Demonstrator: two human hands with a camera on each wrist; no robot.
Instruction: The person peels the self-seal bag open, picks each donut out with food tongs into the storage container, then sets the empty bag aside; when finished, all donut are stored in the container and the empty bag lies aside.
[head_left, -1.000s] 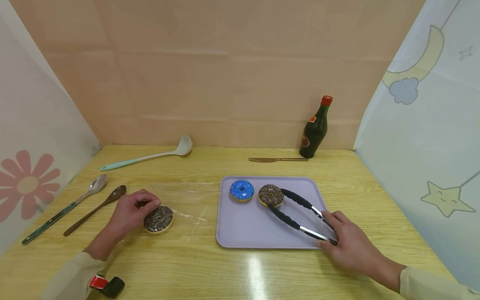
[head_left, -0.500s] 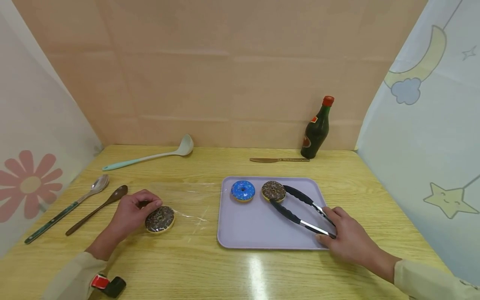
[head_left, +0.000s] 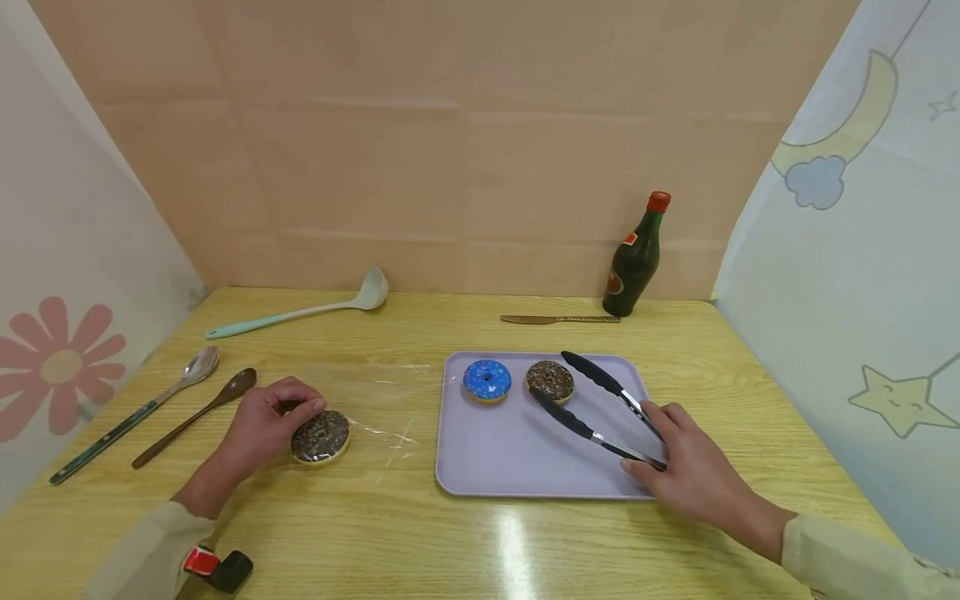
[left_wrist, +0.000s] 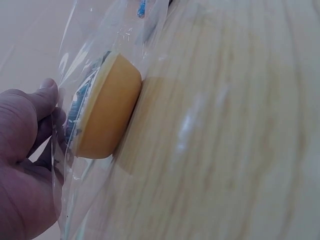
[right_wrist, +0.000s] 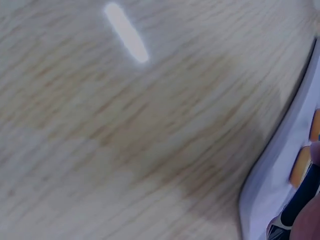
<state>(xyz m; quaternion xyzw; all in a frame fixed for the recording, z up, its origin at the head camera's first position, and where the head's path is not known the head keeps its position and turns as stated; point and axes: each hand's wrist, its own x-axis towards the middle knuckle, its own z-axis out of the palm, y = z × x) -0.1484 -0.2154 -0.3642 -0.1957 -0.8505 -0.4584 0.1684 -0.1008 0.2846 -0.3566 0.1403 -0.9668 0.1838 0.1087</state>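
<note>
My left hand (head_left: 262,429) pinches the edge of a clear plastic bag (head_left: 382,393) lying on the table at left. Inside the bag is a chocolate donut with sprinkles (head_left: 311,440); the left wrist view shows its yellow side (left_wrist: 111,112) through the film. My right hand (head_left: 693,462) holds black-tipped tongs (head_left: 570,420) over a lilac tray (head_left: 487,467). Spread apart, the tongs reach toward a second chocolate donut (head_left: 551,377) on the tray: one tip overlaps its front edge, the other stands beyond its right side. A blue sprinkled donut (head_left: 476,385) sits left of it.
A slotted spoon (head_left: 142,417) and a wooden spoon (head_left: 198,415) lie at far left, a mint-handled ladle (head_left: 315,311) behind. At back right, a bronze knife (head_left: 558,319) lies by a dark bottle with a red cap (head_left: 633,262).
The tongs first slid the tray's chocolate donut slightly back and right, then spread wider; their far tip moved away from the donut. The left hand and bagged donut stayed in place.
</note>
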